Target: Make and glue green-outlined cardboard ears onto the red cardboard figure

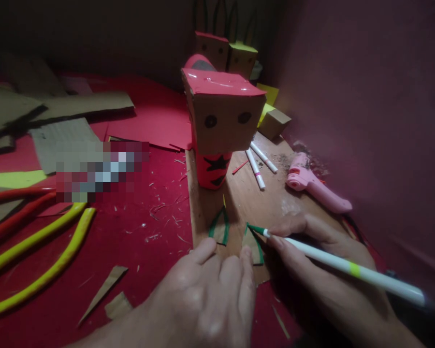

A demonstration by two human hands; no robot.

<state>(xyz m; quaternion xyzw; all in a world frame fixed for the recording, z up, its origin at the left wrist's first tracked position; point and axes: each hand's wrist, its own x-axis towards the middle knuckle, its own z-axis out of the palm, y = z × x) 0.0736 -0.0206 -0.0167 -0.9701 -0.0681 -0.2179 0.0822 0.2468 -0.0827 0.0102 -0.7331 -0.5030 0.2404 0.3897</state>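
My right hand point(311, 251) grips a white marker with a green tip point(333, 263) and holds the tip against the top corner of a small cardboard triangle point(252, 244) with green edges. My left hand point(206, 285) lies on the brown board point(246, 198) with its fingertips pressing the triangle's lower edge. A second green-edged triangle point(219, 227) lies just left of it. Behind them stands a cardboard box head with two dark eyes and a pink top point(223, 113) on a red cup with black marks point(213, 169).
Two white markers point(259, 164) and a pink glue gun point(313, 186) lie on the board to the right. Yellow point(47, 263) and red rolled tubes lie at left on the red sheet, with cardboard scraps point(107, 287). More cardboard boxes point(226, 50) stand at the back.
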